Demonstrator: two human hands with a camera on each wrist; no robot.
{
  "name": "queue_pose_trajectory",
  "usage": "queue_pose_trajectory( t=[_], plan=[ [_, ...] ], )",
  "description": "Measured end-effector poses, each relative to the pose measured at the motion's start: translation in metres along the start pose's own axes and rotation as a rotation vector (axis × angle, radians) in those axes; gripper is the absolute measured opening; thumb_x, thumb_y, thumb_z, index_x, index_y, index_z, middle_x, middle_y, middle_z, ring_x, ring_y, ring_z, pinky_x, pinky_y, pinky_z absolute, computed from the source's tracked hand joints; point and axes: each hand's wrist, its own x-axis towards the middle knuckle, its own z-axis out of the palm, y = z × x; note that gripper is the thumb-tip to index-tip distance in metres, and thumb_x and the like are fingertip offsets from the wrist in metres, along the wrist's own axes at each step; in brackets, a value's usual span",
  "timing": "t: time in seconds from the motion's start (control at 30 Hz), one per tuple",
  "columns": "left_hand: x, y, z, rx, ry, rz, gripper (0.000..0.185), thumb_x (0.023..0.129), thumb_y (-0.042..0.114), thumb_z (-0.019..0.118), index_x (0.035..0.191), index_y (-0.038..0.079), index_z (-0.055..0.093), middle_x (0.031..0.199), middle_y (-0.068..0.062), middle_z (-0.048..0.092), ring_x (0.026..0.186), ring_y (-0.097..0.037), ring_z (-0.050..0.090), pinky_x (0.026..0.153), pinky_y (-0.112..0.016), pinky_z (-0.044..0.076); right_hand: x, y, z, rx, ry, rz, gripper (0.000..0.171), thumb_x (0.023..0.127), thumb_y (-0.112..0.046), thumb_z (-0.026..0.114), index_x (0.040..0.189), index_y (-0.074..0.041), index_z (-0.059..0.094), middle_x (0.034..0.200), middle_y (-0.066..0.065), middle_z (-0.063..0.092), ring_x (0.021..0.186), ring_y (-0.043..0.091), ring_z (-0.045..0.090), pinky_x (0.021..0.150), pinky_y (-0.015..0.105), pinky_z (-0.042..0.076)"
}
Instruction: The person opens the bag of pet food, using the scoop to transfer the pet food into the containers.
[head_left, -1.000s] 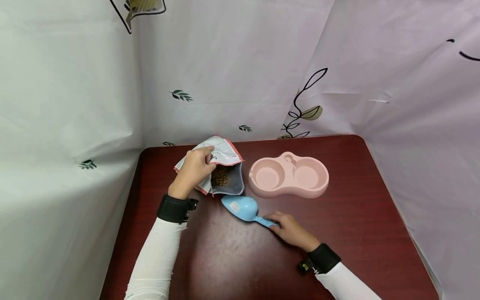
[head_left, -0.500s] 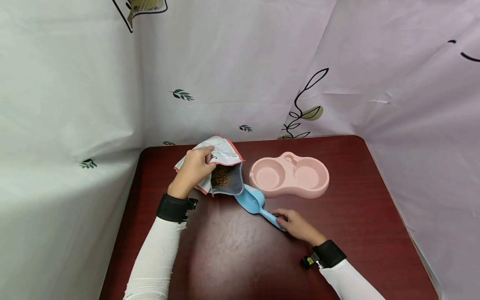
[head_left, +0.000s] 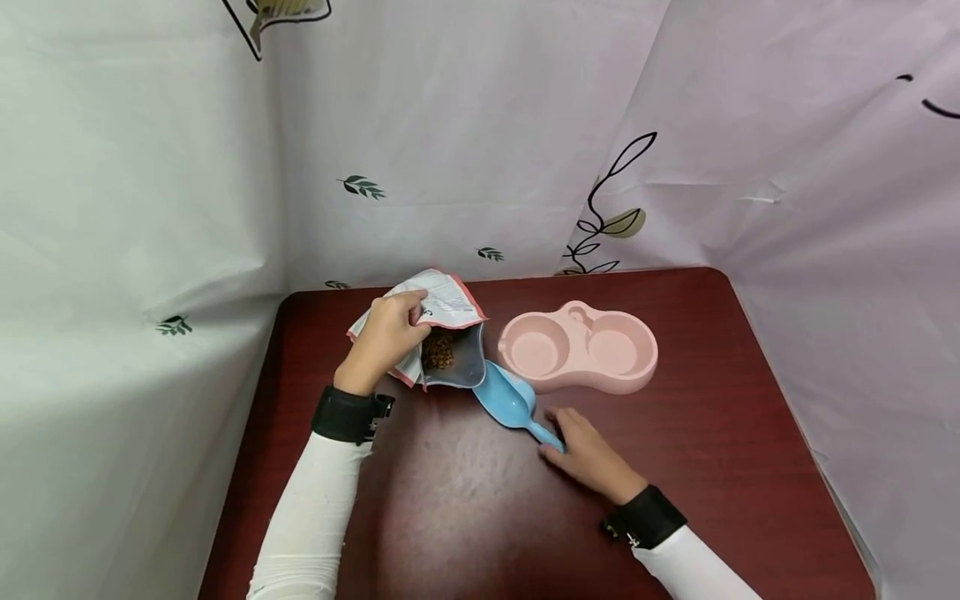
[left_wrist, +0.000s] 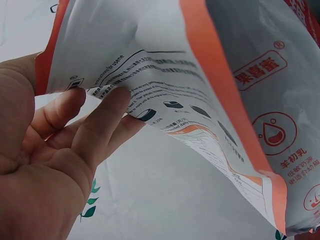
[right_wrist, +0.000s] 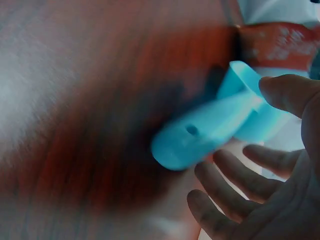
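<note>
My left hand [head_left: 386, 337] pinches the top edge of a white, red-edged bag [head_left: 450, 302], holding its mouth spread. Brown kibble [head_left: 438, 350] shows inside. In the left wrist view, the thumb and fingers [left_wrist: 107, 117] are at the printed flap. A light blue scoop [head_left: 506, 398] lies hollow side up, its tip right at the bag's lower rim. My right hand [head_left: 588, 454] is at the end of its handle. The right wrist view shows the fingers [right_wrist: 240, 175] spread and loose beside the handle [right_wrist: 200, 132], with the thumb above it.
A pink double bowl [head_left: 577, 350] stands right of the bag, close to the scoop. The dark red table [head_left: 720, 400] has rounded back corners. White cloth [head_left: 465, 150] with leaf prints hangs behind and at both sides.
The scoop has turned from back side up to hollow side up and shifted right. My right hand has loosened its fingers around the handle. The left hand and bag stay put.
</note>
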Motion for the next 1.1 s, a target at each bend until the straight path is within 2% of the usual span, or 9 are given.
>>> queue_pose_trajectory(
  t=[0.13, 0.3, 0.4, 0.53, 0.73, 0.9, 1.0, 1.1],
  plan=[
    [-0.001, -0.001, 0.0, 0.001, -0.002, 0.0, 0.035, 0.082, -0.002, 0.069, 0.061, 0.01, 0.043, 0.133, -0.021, 0.067, 0.059, -0.016, 0.028, 0.052, -0.028, 0.027, 0.001, -0.004, 0.013, -0.129, 0.065, -0.083, 0.065, 0.084, -0.024, 0.085, 0.135, 0.004, 0.057, 0.115, 0.016, 0.063, 0.101, 0.03, 0.06, 0.086, 0.047, 0.052],
    [0.0, -0.002, 0.0, 0.015, -0.006, 0.0, 0.037, 0.082, -0.002, 0.069, 0.06, 0.01, 0.042, 0.133, -0.022, 0.068, 0.06, -0.016, 0.028, 0.052, -0.028, 0.027, 0.003, -0.004, 0.025, -0.253, 0.137, -0.22, 0.06, 0.081, -0.021, 0.088, 0.127, 0.005, 0.06, 0.103, 0.013, 0.062, 0.09, 0.028, 0.061, 0.077, 0.042, 0.054],
    [0.0, -0.001, 0.0, 0.011, -0.011, 0.003, 0.037, 0.083, -0.001, 0.07, 0.061, 0.01, 0.043, 0.133, -0.022, 0.067, 0.059, -0.016, 0.028, 0.052, -0.028, 0.028, 0.003, -0.002, 0.031, -0.257, 0.144, -0.265, 0.054, 0.081, -0.013, 0.087, 0.123, 0.006, 0.06, 0.1, 0.013, 0.062, 0.09, 0.028, 0.061, 0.078, 0.041, 0.053],
    [0.0, -0.001, 0.0, 0.009, -0.005, 0.006, 0.036, 0.082, 0.0, 0.07, 0.061, 0.01, 0.044, 0.133, -0.021, 0.068, 0.059, -0.016, 0.03, 0.052, -0.028, 0.028, 0.002, -0.003, 0.037, -0.221, 0.098, -0.281, 0.044, 0.084, -0.004, 0.082, 0.12, 0.005, 0.06, 0.101, 0.011, 0.062, 0.093, 0.026, 0.062, 0.08, 0.041, 0.053],
    [0.0, -0.001, -0.001, 0.013, -0.007, 0.0, 0.037, 0.082, -0.002, 0.069, 0.06, 0.01, 0.042, 0.133, -0.021, 0.068, 0.06, -0.016, 0.029, 0.051, -0.028, 0.027, 0.001, -0.01, 0.035, -0.017, -0.054, -0.198, 0.033, 0.095, -0.001, 0.068, 0.126, 0.001, 0.058, 0.111, 0.008, 0.065, 0.105, 0.025, 0.065, 0.086, 0.043, 0.055],
    [0.0, -0.001, -0.001, 0.005, -0.005, -0.005, 0.037, 0.082, -0.003, 0.069, 0.061, 0.01, 0.042, 0.133, -0.022, 0.067, 0.061, -0.016, 0.028, 0.052, -0.028, 0.027, 0.002, -0.013, 0.029, 0.24, -0.22, -0.078, 0.025, 0.103, -0.005, 0.059, 0.128, -0.003, 0.057, 0.101, 0.004, 0.068, 0.092, 0.016, 0.067, 0.079, 0.03, 0.055],
    [0.0, -0.001, -0.001, 0.003, -0.007, -0.008, 0.037, 0.083, -0.002, 0.069, 0.061, 0.01, 0.042, 0.134, -0.022, 0.067, 0.06, -0.016, 0.029, 0.051, -0.028, 0.027, 0.001, -0.011, 0.024, 0.465, -0.32, -0.002, 0.025, 0.103, -0.001, 0.054, 0.129, 0.003, 0.054, 0.094, 0.009, 0.066, 0.081, 0.017, 0.066, 0.071, 0.025, 0.053],
    [0.0, 0.0, 0.0, 0.003, -0.009, -0.014, 0.037, 0.083, -0.002, 0.07, 0.061, 0.01, 0.042, 0.134, -0.021, 0.067, 0.058, -0.016, 0.028, 0.05, -0.027, 0.027, 0.002, -0.006, 0.02, 0.655, -0.38, 0.05, 0.03, 0.101, 0.005, 0.051, 0.131, 0.011, 0.05, 0.093, 0.018, 0.065, 0.078, 0.024, 0.067, 0.07, 0.029, 0.056]
  ],
)
